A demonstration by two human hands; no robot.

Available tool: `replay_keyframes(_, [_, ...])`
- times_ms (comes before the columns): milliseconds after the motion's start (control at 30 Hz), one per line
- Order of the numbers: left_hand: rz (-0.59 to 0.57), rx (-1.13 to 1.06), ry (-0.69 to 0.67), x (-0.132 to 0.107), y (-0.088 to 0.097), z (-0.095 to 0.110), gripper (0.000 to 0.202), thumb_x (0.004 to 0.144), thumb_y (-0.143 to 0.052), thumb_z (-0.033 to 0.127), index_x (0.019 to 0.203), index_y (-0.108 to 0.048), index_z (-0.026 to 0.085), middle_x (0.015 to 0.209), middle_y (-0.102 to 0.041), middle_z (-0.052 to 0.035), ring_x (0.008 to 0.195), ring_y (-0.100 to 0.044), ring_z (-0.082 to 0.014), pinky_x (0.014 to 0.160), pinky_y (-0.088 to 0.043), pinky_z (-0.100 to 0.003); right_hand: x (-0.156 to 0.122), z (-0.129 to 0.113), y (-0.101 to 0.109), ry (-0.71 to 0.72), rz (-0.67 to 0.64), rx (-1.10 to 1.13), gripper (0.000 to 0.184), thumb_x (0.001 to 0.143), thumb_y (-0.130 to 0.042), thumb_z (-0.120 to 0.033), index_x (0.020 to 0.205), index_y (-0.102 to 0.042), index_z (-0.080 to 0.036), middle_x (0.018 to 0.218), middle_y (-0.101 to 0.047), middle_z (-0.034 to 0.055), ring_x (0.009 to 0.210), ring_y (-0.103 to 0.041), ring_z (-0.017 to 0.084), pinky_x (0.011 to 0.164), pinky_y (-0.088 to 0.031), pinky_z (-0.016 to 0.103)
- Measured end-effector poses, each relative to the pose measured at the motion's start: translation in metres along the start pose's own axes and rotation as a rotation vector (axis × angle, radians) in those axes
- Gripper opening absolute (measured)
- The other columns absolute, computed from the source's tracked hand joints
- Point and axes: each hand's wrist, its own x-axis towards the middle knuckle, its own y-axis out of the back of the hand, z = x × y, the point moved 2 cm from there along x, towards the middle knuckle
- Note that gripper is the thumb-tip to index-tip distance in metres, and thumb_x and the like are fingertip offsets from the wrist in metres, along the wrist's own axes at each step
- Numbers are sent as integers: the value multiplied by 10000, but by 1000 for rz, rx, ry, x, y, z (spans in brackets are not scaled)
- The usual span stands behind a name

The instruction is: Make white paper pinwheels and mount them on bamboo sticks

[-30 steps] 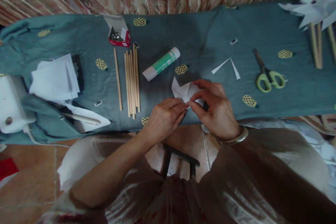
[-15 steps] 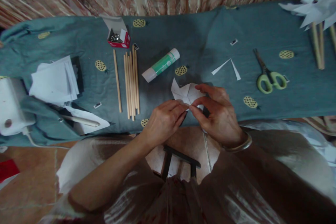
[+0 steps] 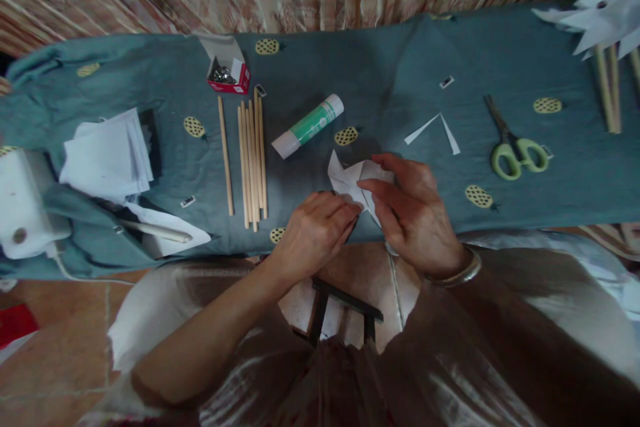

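Observation:
A white paper pinwheel [image 3: 345, 177] with folded, pointed blades lies at the table's near edge, between my hands. My left hand [image 3: 317, 227] is closed on its lower left edge, thumb and forefinger pressed together there. From the right, my right hand [image 3: 415, 213] curls around the paper. One fingertip rests close to the pinwheel's middle, and the thumb is lower, by the right-hand flap. Both hands partly cover the paper's right and lower sides. Just beyond it lies a glue stick [image 3: 310, 125] with a green and white label.
Several wooden sticks [image 3: 247, 167] and a red box of metal pins [image 3: 230, 77] are to the left. Farther left are stacked white papers [image 3: 107, 153] and a white device [image 3: 25, 203]. Paper slivers [image 3: 423, 128], green-handled scissors [image 3: 515, 153] and assembled pinwheels [image 3: 603, 7] are to the right.
My right forefinger has moved up and left, from beside my left fingertips to the pinwheel's middle. The right thumb has drawn away from the left hand. My left hand stays nearly in place.

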Motion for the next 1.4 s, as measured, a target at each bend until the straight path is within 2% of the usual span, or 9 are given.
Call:
replay_keyframes(133, [-13, 8, 2, 0, -1, 0, 170, 982, -519, 189, 1035, -666, 123, 879, -727, -69, 797, -652, -180, 709, -494, -316, 1, 2, -5, 37, -24, -9, 317, 908, -480, -176, 1117, -668, -323, 1426, -531, 52, 1301, -491, 362, 1035, -428, 595])
replay_keyframes(233, [-14, 6, 1, 0, -1, -1, 159, 978, -525, 180, 1030, -664, 125, 880, -727, -63, 795, -646, -178, 718, -488, -315, 2, 2, -8, 47, -26, -42, 297, 895, -498, -177, 1082, -668, -333, 1417, -546, 42, 1283, -498, 344, 1030, -436, 567])
replay_keyframes(433, [5, 8, -10, 0, 0, 0, 144, 969, -542, 175, 1020, -664, 118, 863, -722, -58, 783, -638, -180, 706, -480, -310, 6, 0, -7, 93, -39, -123, 226, 898, -478, -167, 1012, -665, -221, 1395, -559, 138, 1257, -517, 351, 983, -457, 569])
replay_keyframes(733, [-2, 24, -12, 0, 0, 0, 144, 974, -534, 179, 1003, -661, 117, 843, -710, -50, 783, -637, -174, 710, -473, -300, 11, -5, -6, 102, -76, -212, 216, 893, -467, -134, 956, -649, -232, 1410, -551, 113, 1275, -511, 314, 928, -484, 508])
replay_keyframes(933, [-34, 18, 0, -1, -1, -1, 161, 975, -521, 184, 964, -665, 114, 840, -699, -56, 783, -630, -184, 715, -488, -311, 24, -5, -4, 115, -146, -220, 175, 914, -483, -188, 857, -647, -213, 1448, -544, 106, 1333, -473, 309, 1020, -421, 503])
replay_keyframes(1200, [-41, 7, 7, -2, -2, -2, 172, 979, -514, 187, 1017, -665, 114, 874, -709, -62, 804, -633, -186, 729, -491, -313, 41, 6, -2, 94, -244, -152, 188, 899, -510, -196, 801, -668, -222, 1462, -519, 86, 1416, -400, 327, 1113, -386, 530])
replay_keyframes(1300, [-45, 14, 7, -2, -2, -2, 188, 987, -497, 194, 1005, -668, 117, 866, -707, -64, 798, -629, -186, 731, -490, -315, 45, 10, -4, 88, -280, -124, 167, 876, -526, -179, 793, -670, -199, 1450, -527, 119, 1437, -381, 335, 1134, -362, 560])
replay_keyframes(1400, [-51, 23, 9, -1, -2, -1, 189, 986, -496, 192, 991, -670, 118, 862, -703, -66, 789, -623, -188, 724, -485, -315, 47, 10, -3, 75, -324, -94, 173, 882, -527, -181, 805, -680, -153, 1452, -514, 189, 1449, -365, 358, 1134, -349, 593])
